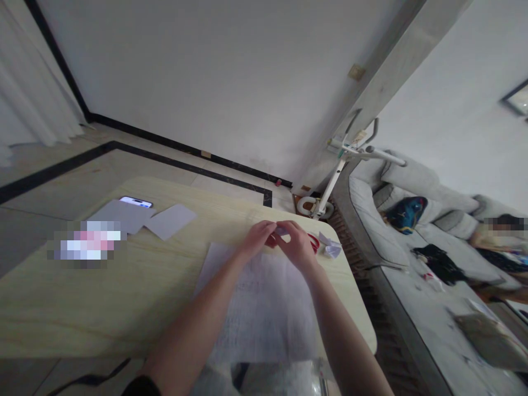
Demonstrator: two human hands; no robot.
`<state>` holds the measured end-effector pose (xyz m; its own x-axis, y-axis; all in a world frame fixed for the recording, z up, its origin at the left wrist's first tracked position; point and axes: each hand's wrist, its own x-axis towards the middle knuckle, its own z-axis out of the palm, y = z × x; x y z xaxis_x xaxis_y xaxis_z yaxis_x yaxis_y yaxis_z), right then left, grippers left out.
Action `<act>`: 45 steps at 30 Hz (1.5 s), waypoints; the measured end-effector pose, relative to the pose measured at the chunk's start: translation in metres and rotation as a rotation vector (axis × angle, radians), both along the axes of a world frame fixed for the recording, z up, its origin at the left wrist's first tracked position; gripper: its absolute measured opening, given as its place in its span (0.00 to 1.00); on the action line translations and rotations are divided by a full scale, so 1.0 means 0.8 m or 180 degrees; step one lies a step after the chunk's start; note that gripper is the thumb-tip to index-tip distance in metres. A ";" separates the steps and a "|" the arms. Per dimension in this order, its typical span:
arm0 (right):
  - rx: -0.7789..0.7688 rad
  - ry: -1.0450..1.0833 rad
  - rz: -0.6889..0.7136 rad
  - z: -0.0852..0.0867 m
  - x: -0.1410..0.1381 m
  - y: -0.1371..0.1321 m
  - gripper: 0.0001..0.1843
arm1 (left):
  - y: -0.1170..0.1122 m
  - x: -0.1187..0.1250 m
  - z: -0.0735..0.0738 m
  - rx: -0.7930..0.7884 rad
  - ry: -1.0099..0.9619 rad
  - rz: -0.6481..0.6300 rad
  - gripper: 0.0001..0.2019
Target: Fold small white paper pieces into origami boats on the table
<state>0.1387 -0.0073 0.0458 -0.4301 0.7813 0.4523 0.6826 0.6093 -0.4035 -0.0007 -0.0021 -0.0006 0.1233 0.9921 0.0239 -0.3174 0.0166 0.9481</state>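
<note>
Over the far edge of a large sheet of paper (264, 308), my left hand (260, 235) and my right hand (296, 245) meet with their fingertips pinched. Between them shows a small piece of pale paper (282, 229), mostly covered by the fingers. Red scissors handles (314, 242) show just right of my right hand; more red shows below my fingers, and the rest is hidden. Farther right lies a folded white paper piece (331, 247). Faint marks like writing cover part of the large sheet.
On the left of the wooden table (165, 286) lie white paper sheets (171, 221), a lit phone (136, 202) and a blurred-out item. Beyond the table's right edge are a white exercise machine (332, 187) and a grey sofa (412, 286), where a person lies at the far right.
</note>
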 end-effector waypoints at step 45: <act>-0.0289 -0.0883 0.0837 -0.050 -0.025 -0.069 0.14 | 0.019 -0.054 -0.003 -0.0938 -0.3162 0.0612 0.15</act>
<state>0.1183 -0.0629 0.0058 -0.7172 0.6596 0.2249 0.5985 0.7483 -0.2860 -0.0442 0.0130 -0.0030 0.0205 0.9759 -0.2174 -0.9713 0.0710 0.2271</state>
